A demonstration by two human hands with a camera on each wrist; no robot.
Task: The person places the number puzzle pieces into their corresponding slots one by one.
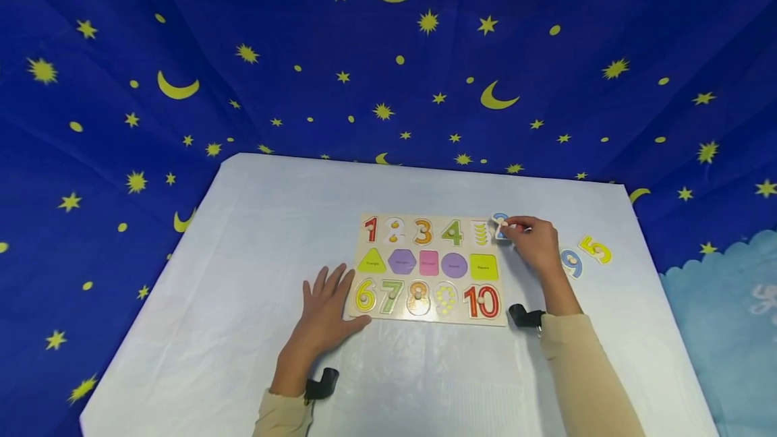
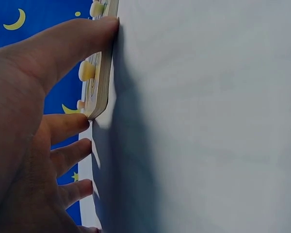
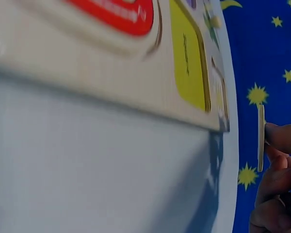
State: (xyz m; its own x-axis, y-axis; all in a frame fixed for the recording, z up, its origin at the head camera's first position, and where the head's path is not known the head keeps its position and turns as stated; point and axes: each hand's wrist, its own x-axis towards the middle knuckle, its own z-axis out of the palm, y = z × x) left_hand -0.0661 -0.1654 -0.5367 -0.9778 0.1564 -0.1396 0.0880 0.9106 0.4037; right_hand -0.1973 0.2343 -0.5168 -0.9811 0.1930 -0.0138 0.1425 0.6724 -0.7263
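A wooden number puzzle board with colourful knobbed numbers lies flat on the table. My left hand is at its lower left corner, fingers spread and nearly straight. In the left wrist view its thumb touches the front edge and the index fingertip meets the corner. Beyond the board's upper right corner, my right hand pinches a blue number 2 piece. The right wrist view shows this thin piece edge-on, raised above the table. Pictures show in the vacant slots, including bananas and oranges.
To the right of the board, a blue number 9 piece and a yellow number 5 piece lie on the white table. A dark blue cloth with yellow moons and stars hangs behind the table.
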